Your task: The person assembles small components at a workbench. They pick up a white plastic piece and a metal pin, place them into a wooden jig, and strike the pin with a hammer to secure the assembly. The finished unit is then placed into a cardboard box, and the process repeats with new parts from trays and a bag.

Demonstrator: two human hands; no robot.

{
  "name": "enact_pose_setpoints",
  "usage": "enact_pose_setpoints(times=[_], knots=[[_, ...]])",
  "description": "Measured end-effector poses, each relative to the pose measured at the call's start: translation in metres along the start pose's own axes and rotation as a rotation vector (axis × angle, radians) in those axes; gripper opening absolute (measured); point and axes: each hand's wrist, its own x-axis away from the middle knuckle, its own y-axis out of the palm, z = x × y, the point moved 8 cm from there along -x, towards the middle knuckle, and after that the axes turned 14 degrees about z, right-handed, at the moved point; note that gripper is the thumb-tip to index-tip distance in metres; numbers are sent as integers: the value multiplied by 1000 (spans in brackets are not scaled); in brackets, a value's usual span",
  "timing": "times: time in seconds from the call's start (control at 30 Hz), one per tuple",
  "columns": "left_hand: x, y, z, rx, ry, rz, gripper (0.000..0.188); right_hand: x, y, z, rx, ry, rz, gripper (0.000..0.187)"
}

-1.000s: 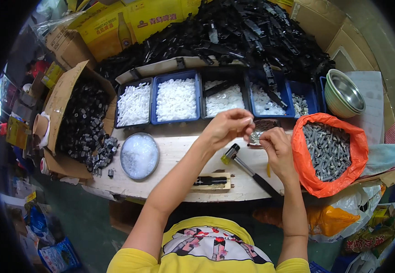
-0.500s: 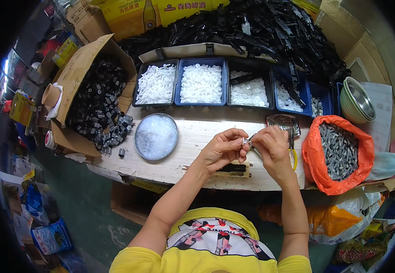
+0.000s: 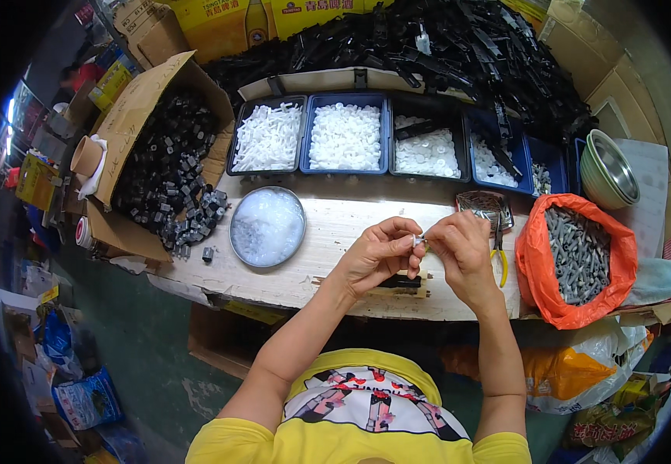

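Note:
Over the front of the workbench, my left hand (image 3: 382, 257) pinches a small white plastic piece (image 3: 417, 241) between thumb and fingers. Close against it on the right, my right hand (image 3: 465, 251) has its fingertips pressed together at the end of that piece. Whatever lies between those right fingertips is too small to make out. Beneath my hands, partly covered by them, a black part (image 3: 402, 282) rests on a small wooden block. Yellow-handled pliers (image 3: 499, 259) lie just right of my right hand, beside a tray of thin metal pins (image 3: 484, 204).
Bins of white plastic parts (image 3: 344, 138) line the back, below a heap of black parts (image 3: 459, 46). At left stand a round dish (image 3: 267, 226) and a carton of black pieces (image 3: 146, 131). An orange bag (image 3: 532, 255) of grey parts and stacked bowls (image 3: 610, 170) stand at right.
My right fingertips have shifted slightly at the white piece, and a thin dark bit seen beside them earlier no longer shows. My left hand keeps its hold. The view has moved a little.

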Motion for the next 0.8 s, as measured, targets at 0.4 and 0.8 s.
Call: enact_pose_setpoints(times=[0.4, 0.8], knots=[[18, -4, 22, -632, 433, 149, 13, 12, 11, 6, -147, 107, -10, 10], [38, -6, 34, -927, 817, 210, 11, 30, 11, -2, -154, 157, 70, 15]])
